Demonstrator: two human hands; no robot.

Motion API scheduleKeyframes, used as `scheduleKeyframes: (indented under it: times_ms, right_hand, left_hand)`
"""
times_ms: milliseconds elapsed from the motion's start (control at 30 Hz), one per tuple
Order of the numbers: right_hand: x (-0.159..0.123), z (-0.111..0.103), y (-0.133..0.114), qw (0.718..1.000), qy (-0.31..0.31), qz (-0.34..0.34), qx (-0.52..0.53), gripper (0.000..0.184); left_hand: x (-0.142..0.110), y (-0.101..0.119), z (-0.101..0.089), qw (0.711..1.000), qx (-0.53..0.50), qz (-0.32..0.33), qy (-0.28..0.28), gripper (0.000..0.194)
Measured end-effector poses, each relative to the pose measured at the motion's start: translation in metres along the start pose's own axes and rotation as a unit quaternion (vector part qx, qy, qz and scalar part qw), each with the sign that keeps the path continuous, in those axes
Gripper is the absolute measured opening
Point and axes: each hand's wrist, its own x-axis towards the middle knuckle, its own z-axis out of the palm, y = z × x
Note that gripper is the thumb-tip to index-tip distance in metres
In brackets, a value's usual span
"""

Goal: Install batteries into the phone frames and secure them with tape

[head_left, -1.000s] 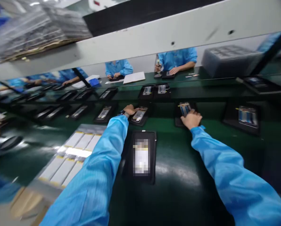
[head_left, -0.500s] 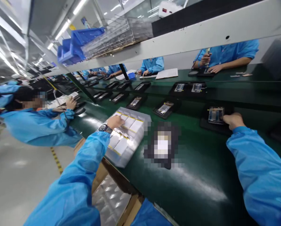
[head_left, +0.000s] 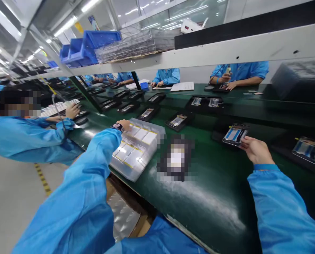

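My right hand (head_left: 257, 151) pinches the near right edge of an opened phone body (head_left: 234, 135) with blue-and-white strips inside. The phone is tilted, just above its black holder (head_left: 217, 135). At the far left part of a clear plastic tray (head_left: 133, 173), my left hand (head_left: 126, 125) is closed, wearing a wristwatch. White flat batteries (head_left: 149, 137) with yellow edges lie in rows in that tray. Whatever the left fingertips grip is hidden. Between my hands a black holder (head_left: 176, 158) lies on the green bench, its contents blurred out.
Several black holders with opened phones (head_left: 178, 120) line the green bench (head_left: 199, 197); another phone (head_left: 308, 150) lies far right. A shelf beam (head_left: 226, 46) crosses above. Co-workers in blue sit at the left (head_left: 41, 137) and opposite (head_left: 242, 72). An open carton (head_left: 125, 211) stands below.
My right hand has raised and tilted the phone from its holder. My left hand stays at the battery tray, shifted slightly toward its far left edge. The view has turned right.
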Motion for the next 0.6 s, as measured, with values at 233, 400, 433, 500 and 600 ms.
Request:
scheduleKeyframes:
  times_ms: [233, 400, 433, 500, 600]
  right_hand:
    - [-0.077, -0.037, 0.032, 0.985, -0.161, -0.017, 0.063, 0.033]
    - [-0.114, -0.036, 0.07, 0.976, -0.202, 0.038, 0.078, 0.045]
    - [-0.118, -0.034, 0.076, 0.975, -0.202, 0.042, 0.084, 0.045]
    - [-0.123, -0.031, 0.084, 0.974, -0.205, 0.042, 0.09, 0.046]
    - [-0.128, -0.029, 0.089, 0.973, -0.213, 0.036, 0.084, 0.048]
  left_hand:
    - [0.009, 0.021, -0.022, 0.993, 0.116, 0.009, 0.016, 0.038]
    - [-0.034, 0.094, -0.006, 0.971, -0.194, 0.142, -0.012, 0.023]
    - [-0.056, 0.12, 0.004, 0.949, -0.275, 0.136, -0.068, 0.03]
    - [-0.105, 0.175, 0.03, 0.891, -0.406, 0.147, -0.144, 0.041]
    - [-0.166, 0.245, 0.072, 0.782, -0.537, 0.151, -0.278, 0.043]
